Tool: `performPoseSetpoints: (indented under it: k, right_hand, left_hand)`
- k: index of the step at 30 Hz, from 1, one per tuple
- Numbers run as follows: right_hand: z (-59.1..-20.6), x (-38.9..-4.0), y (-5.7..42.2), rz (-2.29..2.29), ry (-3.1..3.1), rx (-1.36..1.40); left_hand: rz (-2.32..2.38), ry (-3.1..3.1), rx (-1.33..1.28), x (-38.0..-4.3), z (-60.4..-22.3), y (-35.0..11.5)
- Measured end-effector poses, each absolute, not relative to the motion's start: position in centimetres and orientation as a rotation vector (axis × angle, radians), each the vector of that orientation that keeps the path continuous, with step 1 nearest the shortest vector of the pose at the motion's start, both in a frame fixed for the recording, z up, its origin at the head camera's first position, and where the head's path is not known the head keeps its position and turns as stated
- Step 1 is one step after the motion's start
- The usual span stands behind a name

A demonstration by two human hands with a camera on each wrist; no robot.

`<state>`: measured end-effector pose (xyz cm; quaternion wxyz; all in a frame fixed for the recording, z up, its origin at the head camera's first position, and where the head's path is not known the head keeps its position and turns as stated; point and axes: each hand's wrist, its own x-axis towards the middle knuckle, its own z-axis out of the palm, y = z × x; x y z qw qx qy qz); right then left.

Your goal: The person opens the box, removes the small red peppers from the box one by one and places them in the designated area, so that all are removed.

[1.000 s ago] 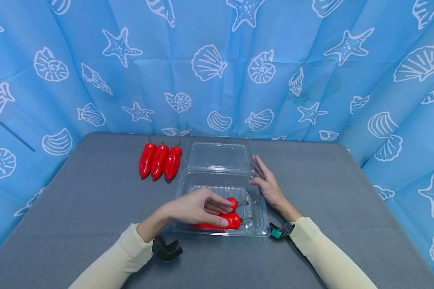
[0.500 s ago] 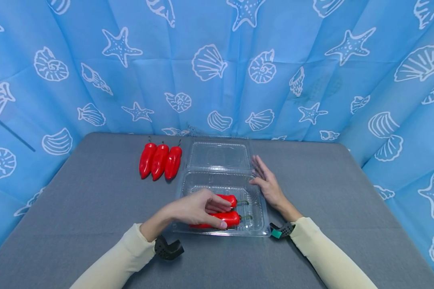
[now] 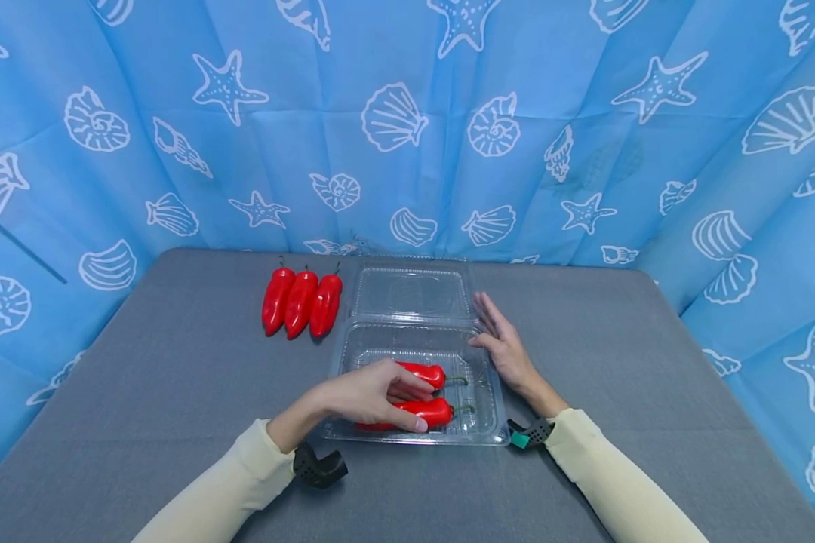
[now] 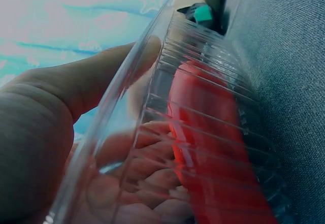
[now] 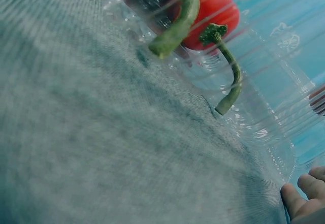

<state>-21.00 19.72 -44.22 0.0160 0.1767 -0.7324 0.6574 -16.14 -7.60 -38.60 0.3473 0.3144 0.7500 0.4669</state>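
Note:
Two red peppers lie side by side in a clear plastic clamshell container (image 3: 417, 439): the near pepper (image 3: 436, 412) and the far pepper (image 3: 429, 374), with green stems pointing right. My left hand (image 3: 367, 392) reaches over the container's left part and covers the peppers' left ends. In the left wrist view, its thumb stands apart from a red pepper (image 4: 210, 127) lying low behind the clear wall, and the loosely bent fingers lie beyond it. My right hand (image 3: 508, 354) rests at the container's right rim, fingers extended. The right wrist view shows a pepper (image 5: 218, 18) with its curved stem through the plastic.
Three more red peppers (image 3: 299, 302) lie in a row to the left of the lid. The clear lid (image 3: 410, 290) lies folded back behind the base. A blue shell-print curtain (image 3: 441, 188) hangs behind the grey-covered table (image 3: 618, 362).
My left hand has shifted slightly, and more of the far pepper shows past its fingers. The near pepper has moved a little left. The right hand stays in place.

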Motion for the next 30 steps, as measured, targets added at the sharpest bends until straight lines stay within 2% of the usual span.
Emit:
performPoseSetpoints:
  k: [30]
  right_hand:
    - [-44.10,-20.93,19.71,2.037,-2.289,0.570]
  left_hand:
    - [1.225,1.844,0.886,-16.75,-38.96,-7.99]
